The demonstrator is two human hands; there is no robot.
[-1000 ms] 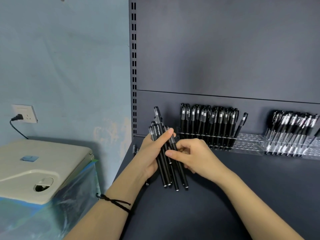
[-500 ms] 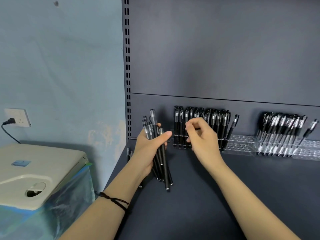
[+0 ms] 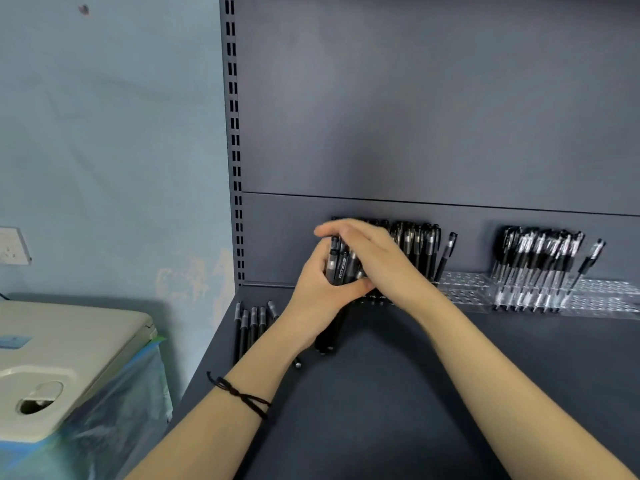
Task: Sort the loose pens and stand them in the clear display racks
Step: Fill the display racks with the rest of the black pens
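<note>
Black bundle of pens [image 3: 341,271] gripped upright in the curled left hand [image 3: 318,296] over the shelf [image 3: 381,410], right hand [image 3: 374,258] bent over its tops, hold there impossible to tell, just before the left clear rack [image 3: 460,289].

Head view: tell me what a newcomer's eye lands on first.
First, the hands at mid-frame: the left hand grips a bundle of black pens roughly upright over the dark shelf, and the right hand lies over its top. At the back of the shelf, the left clear rack and the right clear rack hold rows of standing black pens. A few loose pens lie at the shelf's left edge.
</note>
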